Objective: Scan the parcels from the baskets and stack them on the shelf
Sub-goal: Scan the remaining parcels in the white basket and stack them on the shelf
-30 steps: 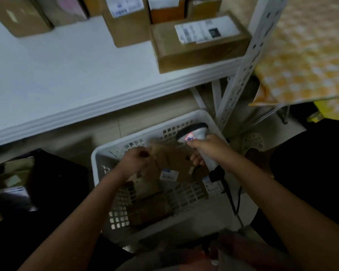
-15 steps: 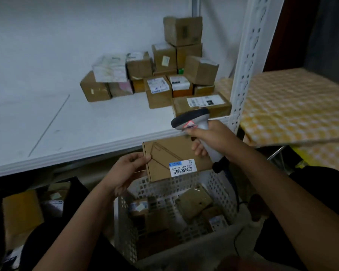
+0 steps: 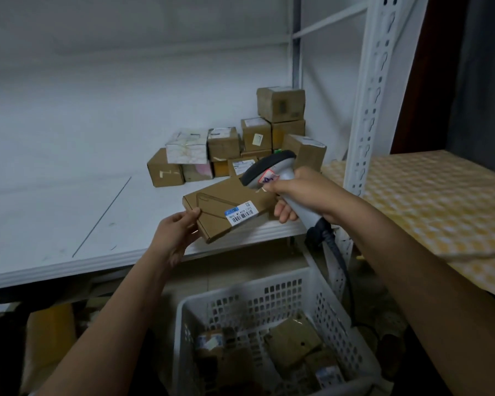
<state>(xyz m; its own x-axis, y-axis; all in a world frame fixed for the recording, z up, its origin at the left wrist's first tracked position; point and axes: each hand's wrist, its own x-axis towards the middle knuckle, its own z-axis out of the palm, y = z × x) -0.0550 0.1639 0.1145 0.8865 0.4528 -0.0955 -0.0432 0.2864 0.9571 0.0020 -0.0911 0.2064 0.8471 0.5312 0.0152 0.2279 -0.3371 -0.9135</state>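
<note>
Left hand grips flat parcel above shelf edge; right hand grips scanner, apparently aimed at label.

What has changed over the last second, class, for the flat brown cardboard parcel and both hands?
The left hand lifted the flat brown cardboard parcel from the white plastic basket up to the white shelf edge. Unchanged: the right hand grips the grey barcode scanner.

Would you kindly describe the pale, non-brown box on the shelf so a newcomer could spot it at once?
Start at the white shelf and find the pile of parcels in its back right corner. At the pile's left end, a whitish marbled box sits atop a plain brown box. It alone is not brown cardboard.
</note>
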